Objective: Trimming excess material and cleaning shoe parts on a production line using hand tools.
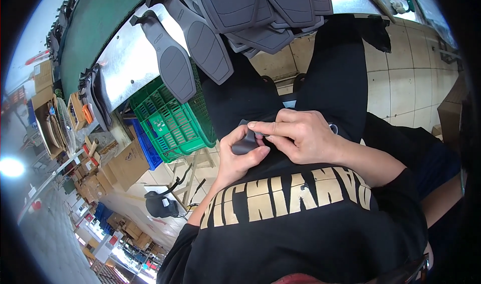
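My left hand point(234, 158) is closed around a dark grey sole piece point(244, 143) in front of my lap, thumb on the near side. Most of that piece is hidden by the fingers, so its full shape cannot be seen. My right hand point(306, 136) comes in from the right, with thumb and forefinger pinched together at the piece's upper right edge. Something small and dark shows between those fingertips, too small to name. Beyond my hands, a long grey shoe sole point(175, 71) and a second grey sole point(206, 46) hang over the bench edge.
A pile of grey soles point(293, 6) overhangs the metal bench point(123, 68). Below the bench stand a green plastic crate point(168, 126) and a blue crate point(146, 144). A stick-like tool point(376, 2) lies at the far right. Cardboard boxes point(123, 166) stand on the left.
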Demonstrator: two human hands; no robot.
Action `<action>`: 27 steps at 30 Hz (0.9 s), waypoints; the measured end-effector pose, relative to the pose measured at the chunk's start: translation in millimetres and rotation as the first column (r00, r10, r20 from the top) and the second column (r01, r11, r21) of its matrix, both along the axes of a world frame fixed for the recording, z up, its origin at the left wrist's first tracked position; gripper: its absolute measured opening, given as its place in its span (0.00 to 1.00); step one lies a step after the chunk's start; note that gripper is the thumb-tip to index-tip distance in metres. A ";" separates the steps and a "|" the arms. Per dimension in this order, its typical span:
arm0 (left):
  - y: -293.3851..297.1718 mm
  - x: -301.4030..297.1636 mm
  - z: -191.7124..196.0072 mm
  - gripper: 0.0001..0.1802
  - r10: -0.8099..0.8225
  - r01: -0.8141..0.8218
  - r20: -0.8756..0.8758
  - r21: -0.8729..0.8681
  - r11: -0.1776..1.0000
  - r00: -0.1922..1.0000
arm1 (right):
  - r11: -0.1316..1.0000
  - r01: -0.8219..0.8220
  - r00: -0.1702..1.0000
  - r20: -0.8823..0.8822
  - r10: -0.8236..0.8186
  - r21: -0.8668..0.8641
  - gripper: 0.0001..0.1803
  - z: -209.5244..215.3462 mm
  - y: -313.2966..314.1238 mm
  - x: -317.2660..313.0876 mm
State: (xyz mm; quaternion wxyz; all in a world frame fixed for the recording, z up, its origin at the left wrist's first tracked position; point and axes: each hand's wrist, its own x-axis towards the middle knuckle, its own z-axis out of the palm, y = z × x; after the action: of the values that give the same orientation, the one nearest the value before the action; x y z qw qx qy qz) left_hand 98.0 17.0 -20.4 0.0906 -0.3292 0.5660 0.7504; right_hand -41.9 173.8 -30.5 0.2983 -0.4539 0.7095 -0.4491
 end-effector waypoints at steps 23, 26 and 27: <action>5.9 -2.2 -1.3 0.14 -0.057 0.053 0.213 0.027 0.998 0.975 | 0.968 0.203 0.966 -0.130 -0.223 -0.150 0.24 49.0 7.1 -27.4; 1.1 -10.4 1.2 0.14 -0.116 0.124 0.178 -0.037 0.992 0.977 | 0.969 0.243 0.966 -0.084 -0.246 -0.051 0.24 23.9 10.9 -39.2; 1.6 -6.4 1.3 0.14 -0.152 0.167 0.185 -0.071 0.983 0.971 | 0.969 0.236 0.971 0.012 -0.237 0.078 0.24 22.5 16.0 -37.7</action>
State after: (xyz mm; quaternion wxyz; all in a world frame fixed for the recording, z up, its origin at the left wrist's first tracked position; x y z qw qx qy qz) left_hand 91.6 18.6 -19.1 0.1869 -0.3521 0.6119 0.6831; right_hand -79.5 189.8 -8.0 0.2674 -0.3496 0.7718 -0.4589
